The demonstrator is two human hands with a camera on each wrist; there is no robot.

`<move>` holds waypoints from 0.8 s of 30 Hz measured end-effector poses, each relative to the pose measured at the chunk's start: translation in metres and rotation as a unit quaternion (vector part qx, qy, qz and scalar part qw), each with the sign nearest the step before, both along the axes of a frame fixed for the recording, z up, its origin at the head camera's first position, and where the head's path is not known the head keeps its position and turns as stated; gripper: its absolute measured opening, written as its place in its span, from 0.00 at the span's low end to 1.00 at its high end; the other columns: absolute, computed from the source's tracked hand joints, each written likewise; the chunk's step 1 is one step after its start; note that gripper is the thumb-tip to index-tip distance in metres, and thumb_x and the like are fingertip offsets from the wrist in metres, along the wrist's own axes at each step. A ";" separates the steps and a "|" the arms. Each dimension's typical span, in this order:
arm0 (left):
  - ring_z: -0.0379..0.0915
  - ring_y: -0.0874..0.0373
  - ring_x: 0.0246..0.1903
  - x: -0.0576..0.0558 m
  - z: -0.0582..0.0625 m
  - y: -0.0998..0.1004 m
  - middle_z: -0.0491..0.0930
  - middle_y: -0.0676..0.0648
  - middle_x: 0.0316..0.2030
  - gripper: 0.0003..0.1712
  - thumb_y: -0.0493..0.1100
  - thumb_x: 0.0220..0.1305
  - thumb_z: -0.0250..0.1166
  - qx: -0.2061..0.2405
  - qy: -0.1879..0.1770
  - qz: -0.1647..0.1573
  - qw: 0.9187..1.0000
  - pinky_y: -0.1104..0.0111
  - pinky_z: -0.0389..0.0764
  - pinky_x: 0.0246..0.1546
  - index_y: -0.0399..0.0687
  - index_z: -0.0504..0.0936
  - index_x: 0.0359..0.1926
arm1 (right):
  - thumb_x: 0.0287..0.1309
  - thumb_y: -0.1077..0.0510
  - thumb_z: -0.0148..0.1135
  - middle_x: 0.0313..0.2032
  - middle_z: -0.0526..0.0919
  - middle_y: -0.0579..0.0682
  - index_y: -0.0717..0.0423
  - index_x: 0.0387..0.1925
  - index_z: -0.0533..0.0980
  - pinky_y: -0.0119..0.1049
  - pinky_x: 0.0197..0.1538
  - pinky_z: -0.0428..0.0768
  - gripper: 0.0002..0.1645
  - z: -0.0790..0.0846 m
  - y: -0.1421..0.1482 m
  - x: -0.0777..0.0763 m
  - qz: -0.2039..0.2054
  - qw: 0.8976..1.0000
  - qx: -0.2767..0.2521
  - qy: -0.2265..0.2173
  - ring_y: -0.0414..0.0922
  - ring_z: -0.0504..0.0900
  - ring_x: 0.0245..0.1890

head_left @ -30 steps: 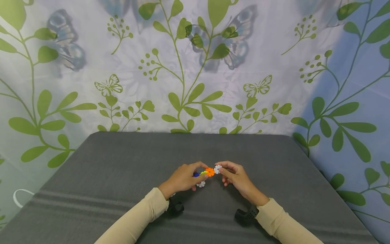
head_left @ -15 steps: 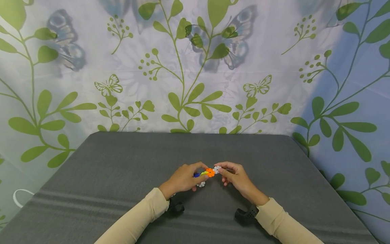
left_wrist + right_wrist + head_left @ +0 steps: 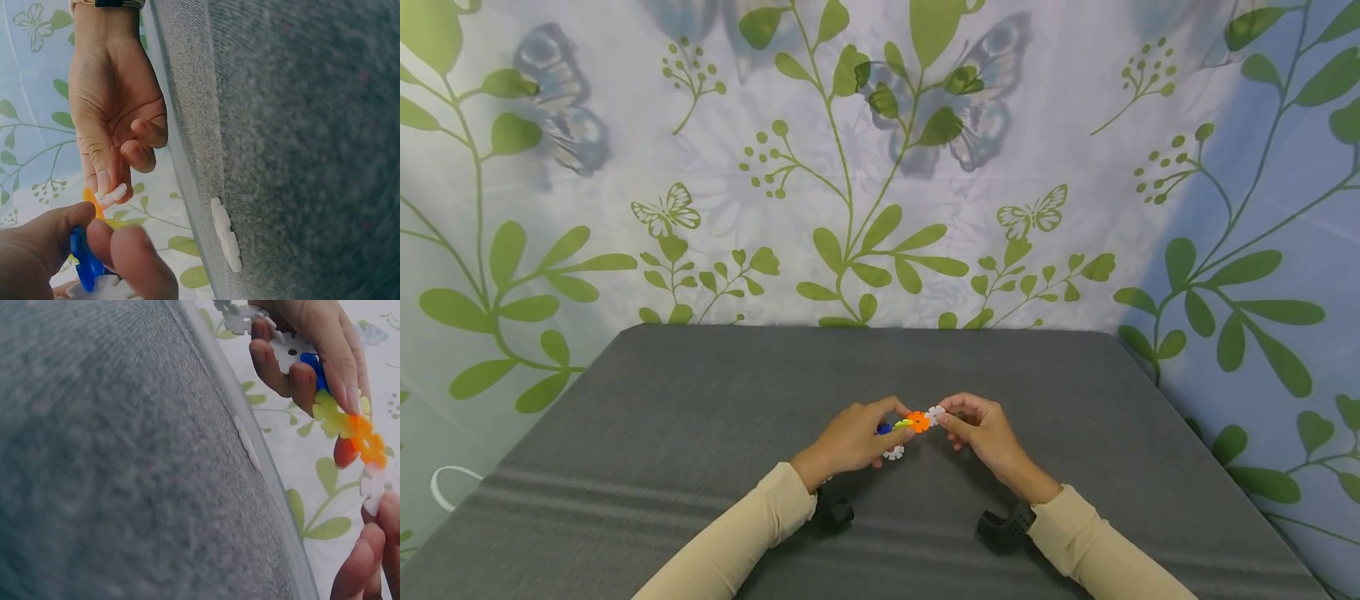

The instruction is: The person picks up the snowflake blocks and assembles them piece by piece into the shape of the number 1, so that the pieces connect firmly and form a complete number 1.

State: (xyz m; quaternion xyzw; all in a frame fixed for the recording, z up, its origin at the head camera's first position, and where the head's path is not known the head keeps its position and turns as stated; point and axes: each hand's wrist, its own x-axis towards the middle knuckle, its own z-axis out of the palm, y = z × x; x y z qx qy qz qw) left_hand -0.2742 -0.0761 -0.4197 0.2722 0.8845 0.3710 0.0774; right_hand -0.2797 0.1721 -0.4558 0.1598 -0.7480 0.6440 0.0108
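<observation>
My left hand pinches a chain of notched plastic snowflake discs between thumb and fingers. The chain runs through white discs, a blue disc, a yellow-green disc and an orange disc, partly covered by the fingers. From the right, my right hand pinches a white disc by its edge. This disc meets the orange disc's rim; how deep their notches sit together I cannot tell. Both hands are raised above the table.
A grey cloth covers the table. One loose white disc lies flat on it, below the hands. Behind the table hangs a curtain printed with leaves and butterflies. Black straps sit at the wrists.
The white disc in my right hand has come closer to the orange disc, its edge now against it. My left hand has barely moved.
</observation>
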 end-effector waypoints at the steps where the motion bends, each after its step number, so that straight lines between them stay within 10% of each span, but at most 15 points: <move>1: 0.79 0.58 0.17 0.000 0.000 0.000 0.83 0.47 0.28 0.19 0.50 0.80 0.66 0.000 0.001 -0.001 1.000 0.68 0.72 0.20 0.46 0.83 0.63 | 0.70 0.71 0.69 0.30 0.85 0.58 0.78 0.46 0.80 0.31 0.29 0.83 0.10 0.000 0.000 0.000 0.002 1.000 -0.001 0.003 0.38 0.79 0.24; 14: 0.73 0.62 0.17 0.000 -0.001 0.001 0.82 0.47 0.26 0.18 0.49 0.80 0.66 0.003 0.006 -0.022 1.000 0.69 0.70 0.19 0.44 0.84 0.62 | 0.69 0.74 0.67 0.35 0.88 0.59 0.79 0.45 0.81 0.31 0.33 0.85 0.08 -0.003 0.008 -0.007 0.066 0.997 0.004 0.048 0.40 0.85 0.32; 24: 0.79 0.62 0.19 0.000 0.000 0.000 0.85 0.51 0.29 0.18 0.49 0.82 0.65 0.012 -0.005 -0.028 1.000 0.69 0.76 0.22 0.47 0.82 0.64 | 0.70 0.70 0.68 0.37 0.90 0.61 0.77 0.45 0.83 0.33 0.33 0.86 0.08 0.000 0.006 -0.004 0.041 0.998 0.012 0.044 0.42 0.87 0.33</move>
